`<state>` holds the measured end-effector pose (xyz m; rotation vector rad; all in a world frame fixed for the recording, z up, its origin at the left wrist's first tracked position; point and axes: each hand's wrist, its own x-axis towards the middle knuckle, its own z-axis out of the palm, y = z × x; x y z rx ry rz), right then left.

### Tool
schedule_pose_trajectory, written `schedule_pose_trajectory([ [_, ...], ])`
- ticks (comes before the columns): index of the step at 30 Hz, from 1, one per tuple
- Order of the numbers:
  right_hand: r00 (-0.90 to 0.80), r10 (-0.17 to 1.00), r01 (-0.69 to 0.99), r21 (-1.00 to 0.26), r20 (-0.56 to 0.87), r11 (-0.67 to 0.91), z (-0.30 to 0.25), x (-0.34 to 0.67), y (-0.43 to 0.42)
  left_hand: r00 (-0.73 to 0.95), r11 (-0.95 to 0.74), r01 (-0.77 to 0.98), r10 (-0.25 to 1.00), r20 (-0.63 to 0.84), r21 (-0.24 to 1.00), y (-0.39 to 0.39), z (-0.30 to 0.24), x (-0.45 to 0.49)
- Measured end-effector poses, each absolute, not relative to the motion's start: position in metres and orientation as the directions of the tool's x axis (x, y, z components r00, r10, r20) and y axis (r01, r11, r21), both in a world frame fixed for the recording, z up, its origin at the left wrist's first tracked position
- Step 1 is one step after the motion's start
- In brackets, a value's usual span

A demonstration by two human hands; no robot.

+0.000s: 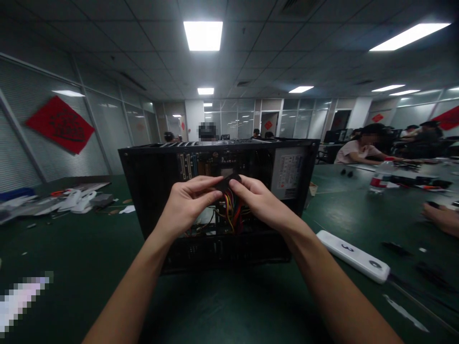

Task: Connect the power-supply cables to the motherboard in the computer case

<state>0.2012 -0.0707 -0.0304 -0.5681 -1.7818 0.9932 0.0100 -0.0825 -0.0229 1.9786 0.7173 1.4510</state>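
Note:
A black computer case (131, 191) stands on the table in front of me with its open side facing me. Before the opening, my left hand (188, 200) and my right hand (260, 198) pinch a dark cable connector (229, 182) between thumbs and fingers. A bundle of coloured wires (233, 212), yellow, red and orange among them, hangs below it into the case. Behind my hands a circuit board (227, 160) shows in part. The power supply (286, 169), bearing a label, sits at the upper right inside the case. My fingers cover much of the connector.
A white power strip (353, 255) lies to the right on the green table (215, 306). Beyond it stand a plastic bottle (382, 177) and a person (358, 150) at work. Another person's hand (442, 217) reaches in at the right edge. White scraps (77, 200) lie at left.

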Motion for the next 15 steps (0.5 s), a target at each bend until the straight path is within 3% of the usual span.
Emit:
schedule_pose_trajectory([
  [9, -0.475, 0.755, -0.058, -0.872, 0.452, 0.486, -0.0297, 0.2057, -0.0737, 0.303, -0.851, 0.338, 0.502, 0.810, 0.401, -0.0833, -0.0213, 0.0063],
  [15, -0.494, 0.704, -0.089, -0.835, 0.510, 0.543, -0.0291, 0.2072, -0.0753, 0.362, -0.897, 0.420, 0.304, 0.881, 0.138, -0.0817, -0.0258, 0.0089],
])
